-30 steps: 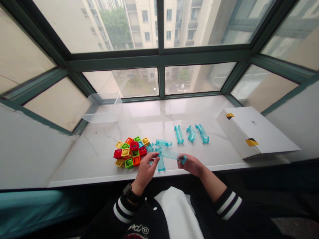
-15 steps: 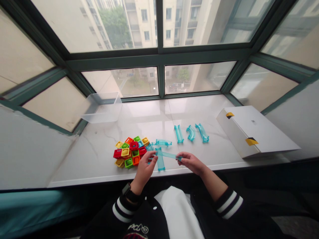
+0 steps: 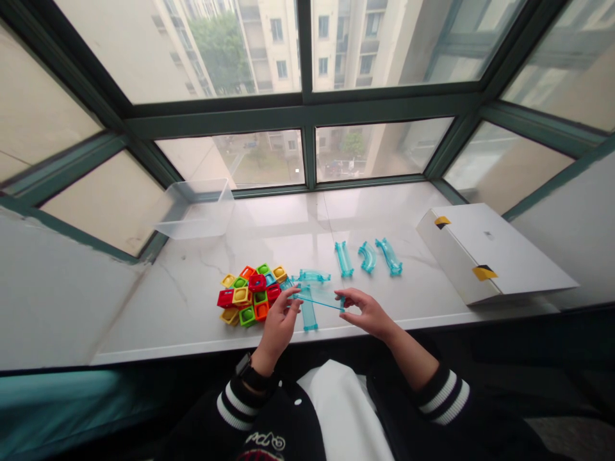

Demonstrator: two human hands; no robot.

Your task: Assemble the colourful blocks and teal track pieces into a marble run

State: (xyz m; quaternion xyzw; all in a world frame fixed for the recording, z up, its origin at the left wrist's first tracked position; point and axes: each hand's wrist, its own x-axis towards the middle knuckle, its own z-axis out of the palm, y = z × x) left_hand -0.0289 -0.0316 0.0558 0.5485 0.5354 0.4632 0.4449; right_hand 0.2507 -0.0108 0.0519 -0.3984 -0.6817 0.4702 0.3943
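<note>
A straight, clear blue track piece (image 3: pixel 319 299) is held level between my two hands. My left hand (image 3: pixel 283 314) pinches its left end, beside the pile of coloured blocks (image 3: pixel 247 294). My right hand (image 3: pixel 362 310) grips the right end between thumb and fingers. Beneath the held piece, another straight blue track piece (image 3: pixel 309 317) lies on the sill. Just behind is an arched blue track piece (image 3: pixel 312 276). Farther right lie a straight blue piece (image 3: pixel 344 259), a curved blue piece (image 3: pixel 368 257) and a wavy blue piece (image 3: pixel 389 257).
A clear plastic bin (image 3: pixel 196 211) stands at the back left of the white marble sill (image 3: pixel 278 224). At the right is a white box (image 3: pixel 500 250) with yellow and black tabs. Framed windows rise behind the sill, whose front edge runs close to my body.
The held track piece has turned about its length, so its broad face now shows more. My right hand's fingers have shifted on its end. The loose pieces and blocks lie as before.
</note>
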